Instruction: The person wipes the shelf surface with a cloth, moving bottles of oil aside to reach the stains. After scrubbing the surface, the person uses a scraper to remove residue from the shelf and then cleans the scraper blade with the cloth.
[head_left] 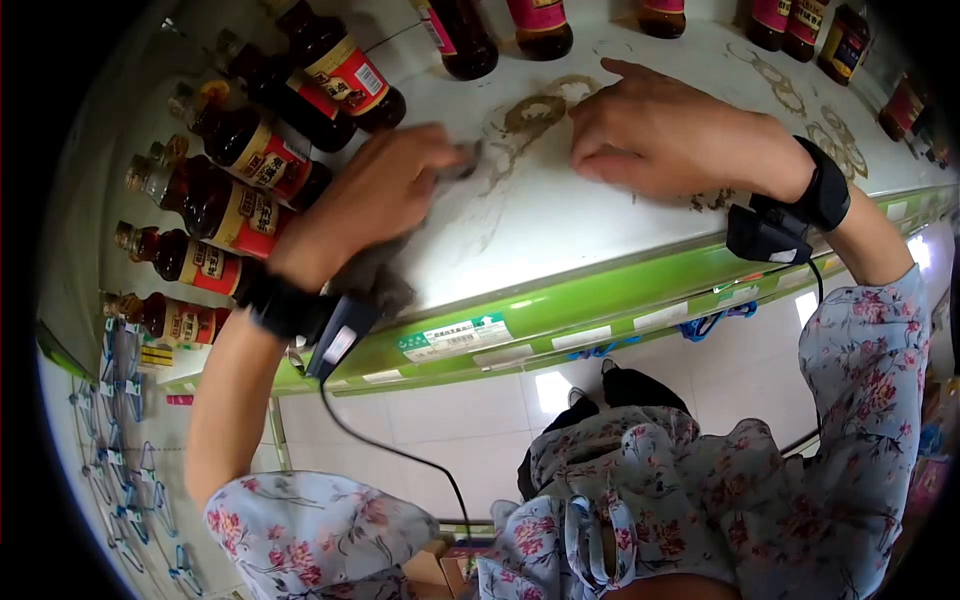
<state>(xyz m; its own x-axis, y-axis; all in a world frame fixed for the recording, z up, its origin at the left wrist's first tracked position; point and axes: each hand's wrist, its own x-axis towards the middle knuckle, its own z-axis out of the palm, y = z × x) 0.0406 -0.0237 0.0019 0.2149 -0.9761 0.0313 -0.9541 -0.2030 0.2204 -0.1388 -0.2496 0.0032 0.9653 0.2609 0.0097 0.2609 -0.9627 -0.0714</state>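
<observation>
My left hand (385, 185), blurred by motion, is curled over a dark grey cloth (385, 290) that shows at its fingertips and below the wrist. It is above the white shelf (550, 225), just right of the leaning bottles. My right hand (655, 135) rests on the shelf with its fingers curled, one finger partly stretched out; no object shows in it. Brown ring stains (535, 115) mark the shelf surface between and beyond the hands.
Dark bottles with red labels (265, 160) crowd the left side. More bottles (540, 30) stand along the back and far right. A green shelf edge (560, 310) with price tags runs nearest my body. Hangers (120, 450) hang at lower left.
</observation>
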